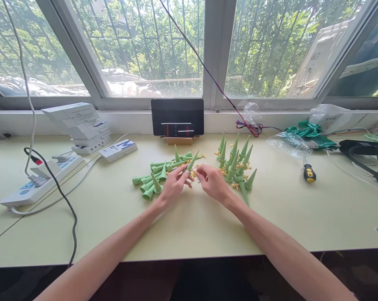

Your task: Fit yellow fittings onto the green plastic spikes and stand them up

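My left hand (175, 183) is closed around a green plastic spike (193, 161), whose pointed end sticks up and to the right. Close beside it, my right hand (212, 180) has its fingertips pinched together near small yellow pieces (194, 170); what lies between the fingertips is hidden. Under and left of my left hand are several green tubes (148, 193) lying flat, with a few cone-shaped spikes among them, such as one green cone (156, 184). To the right of my right hand stands a cluster of green spikes (233, 165) fitted with yellow parts, one tilted toward me.
Behind the hands a phone (179, 130) leans on a dark tablet (178, 110). Stacked white boxes (82, 125) and a power strip (41, 179) with cables occupy the left. A screwdriver (309, 173), plastic wrapping (290, 142) and black headgear (364, 154) lie on the right.
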The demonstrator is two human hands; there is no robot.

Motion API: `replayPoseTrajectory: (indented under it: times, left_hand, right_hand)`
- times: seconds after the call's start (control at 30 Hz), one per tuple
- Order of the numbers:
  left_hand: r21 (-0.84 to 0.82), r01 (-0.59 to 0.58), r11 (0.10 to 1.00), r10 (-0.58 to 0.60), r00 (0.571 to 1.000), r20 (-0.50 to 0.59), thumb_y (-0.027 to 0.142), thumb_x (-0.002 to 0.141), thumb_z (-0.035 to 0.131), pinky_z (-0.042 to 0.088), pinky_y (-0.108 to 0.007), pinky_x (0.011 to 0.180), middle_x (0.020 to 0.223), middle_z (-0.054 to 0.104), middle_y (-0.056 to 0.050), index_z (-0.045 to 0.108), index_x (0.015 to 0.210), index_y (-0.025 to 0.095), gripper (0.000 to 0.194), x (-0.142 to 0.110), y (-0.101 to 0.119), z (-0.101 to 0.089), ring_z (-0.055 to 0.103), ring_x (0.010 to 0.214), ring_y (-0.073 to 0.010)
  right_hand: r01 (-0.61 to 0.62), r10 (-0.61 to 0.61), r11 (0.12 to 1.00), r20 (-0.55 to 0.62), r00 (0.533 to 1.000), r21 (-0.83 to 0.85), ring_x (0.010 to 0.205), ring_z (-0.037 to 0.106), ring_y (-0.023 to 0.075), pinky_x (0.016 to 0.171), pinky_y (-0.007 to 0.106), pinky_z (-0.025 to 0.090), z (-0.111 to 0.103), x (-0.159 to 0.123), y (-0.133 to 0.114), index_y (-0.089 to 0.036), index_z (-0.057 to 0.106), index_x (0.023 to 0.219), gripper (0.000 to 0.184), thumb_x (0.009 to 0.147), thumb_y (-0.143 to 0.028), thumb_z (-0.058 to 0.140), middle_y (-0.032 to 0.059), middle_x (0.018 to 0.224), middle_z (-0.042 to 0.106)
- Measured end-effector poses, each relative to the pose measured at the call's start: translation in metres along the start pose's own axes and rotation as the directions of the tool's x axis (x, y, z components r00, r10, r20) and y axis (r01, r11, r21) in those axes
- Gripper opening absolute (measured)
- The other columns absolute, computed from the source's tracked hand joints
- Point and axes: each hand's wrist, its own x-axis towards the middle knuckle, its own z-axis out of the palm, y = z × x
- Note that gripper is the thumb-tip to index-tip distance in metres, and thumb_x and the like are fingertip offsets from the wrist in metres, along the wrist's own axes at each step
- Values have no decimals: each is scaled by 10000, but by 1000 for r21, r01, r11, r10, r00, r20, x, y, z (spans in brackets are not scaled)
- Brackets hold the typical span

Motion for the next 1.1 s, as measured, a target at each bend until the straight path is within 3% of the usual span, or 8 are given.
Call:
replayPoseTrajectory:
  times: [0.17, 0.4, 0.73, 0.93, 1.1]
  left_hand:
    - [102, -29, 994, 29, 1000, 2, 373, 862, 606, 596, -347, 658, 956, 678, -87, 625, 1231, 156, 429, -1, 0, -1, 669, 800, -209]
    - [175, -71, 982, 72, 997, 1, 389, 841, 642, 539, -287, 539, 1068, 669, -110, 630, 1211, 166, 433, -3, -2, -1, 653, 750, -195]
    - [170, -39, 985, 40, 999, 0, 399, 790, 702, 494, -271, 497, 927, 692, -81, 625, 1162, 176, 440, -2, -4, -3, 589, 597, -143]
    - [146, -27, 989, 24, 999, 21, 392, 756, 739, 512, -290, 544, 830, 696, -61, 615, 1159, 176, 474, -3, -3, -3, 610, 612, -162]
    - [141, -30, 989, 25, 999, 37, 379, 768, 730, 512, -287, 562, 869, 699, -67, 598, 1158, 177, 459, -4, -2, -2, 600, 621, -153]
  right_hand:
    - [-6, 6, 1000, -12, 1000, 7, 667, 528, 148, 623, 266, 398, 0, 1, 3, -189, 562, 812, 152, 922, -206, 458, 35, 784, 614]
    - [-5, 6, 1000, -24, 1000, 24, 674, 534, 146, 643, 264, 403, -2, 3, 7, -186, 577, 811, 137, 909, -189, 483, 27, 779, 619]
    - [-36, 39, 997, -38, 999, 68, 668, 538, 144, 639, 259, 410, -4, 5, 7, -185, 607, 805, 117, 886, -195, 523, 25, 773, 640]
    - [-70, 75, 992, -39, 996, 107, 667, 555, 145, 636, 259, 427, -5, 6, 4, -181, 602, 800, 110, 874, -209, 527, 29, 763, 645]
    - [-102, 107, 985, -26, 994, 139, 654, 566, 145, 632, 261, 439, -4, 5, 6, -179, 586, 799, 101, 871, -217, 526, 35, 759, 649]
